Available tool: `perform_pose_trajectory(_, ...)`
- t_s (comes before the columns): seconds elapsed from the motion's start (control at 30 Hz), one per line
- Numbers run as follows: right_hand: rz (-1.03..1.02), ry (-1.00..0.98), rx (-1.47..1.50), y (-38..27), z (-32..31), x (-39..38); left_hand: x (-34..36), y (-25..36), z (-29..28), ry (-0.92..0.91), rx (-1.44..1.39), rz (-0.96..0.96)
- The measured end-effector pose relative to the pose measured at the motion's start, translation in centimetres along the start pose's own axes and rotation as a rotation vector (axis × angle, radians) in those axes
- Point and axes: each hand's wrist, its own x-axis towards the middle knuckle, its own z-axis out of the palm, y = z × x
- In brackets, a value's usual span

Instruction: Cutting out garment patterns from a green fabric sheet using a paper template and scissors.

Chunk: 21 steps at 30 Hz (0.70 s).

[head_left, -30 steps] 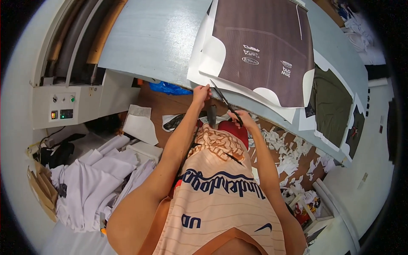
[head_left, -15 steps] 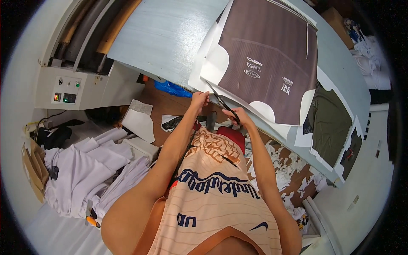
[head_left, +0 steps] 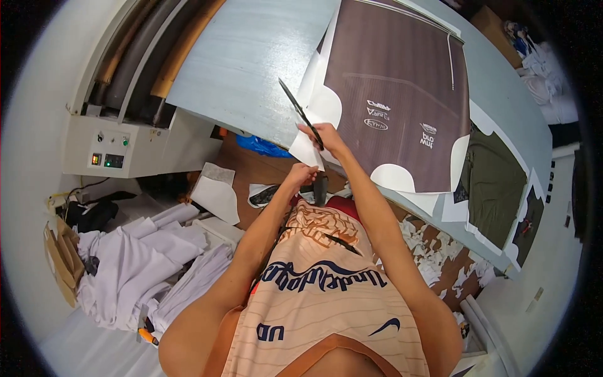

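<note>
A dark brown printed sheet [head_left: 396, 81] with white margins and small white lettering lies on the light blue table. At its near left corner, my left hand [head_left: 304, 174] pinches a white strip of the margin [head_left: 306, 151] that hangs over the table's edge. My right hand [head_left: 323, 137] is closed round the handles of a pair of black scissors [head_left: 293, 100], just above my left hand. The blades point away and to the left, over the white margin and the tabletop. Whether the blades touch the material, I cannot tell.
A roller machine [head_left: 135, 147] with a control panel stands at the left. Piled white cloth [head_left: 135, 267] lies below it. An olive green piece [head_left: 496, 182] lies on the table's right part. White scraps [head_left: 427, 251] litter the floor under the table [head_left: 239, 69].
My right hand has moved left and away from me with the scissors, now across above my left hand. My left hand has come slightly nearer, drawing the white strip over the edge.
</note>
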Motion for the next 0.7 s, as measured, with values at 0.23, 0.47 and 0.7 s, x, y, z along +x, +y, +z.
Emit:
perform_pose_trajectory(0.23, -0.261, 0.044, 0.146, -0.1, -3.2, -5.0, 2.0, 0.5, -1.7, 0.120, -0.292, 0.082)
perform_pose_trajectory(0.47, -0.137, 0.539, 0.306, 10.3, -6.0, -22.8, 5.7, 0.2, -1.9, 0.101, -0.224, -0.026)
perform_pose_trajectory(0.7, 0.367, 0.945, 0.371, 17.1, -4.6, -34.2, 7.6, -0.1, 1.5, -0.294, 0.284, -0.197)
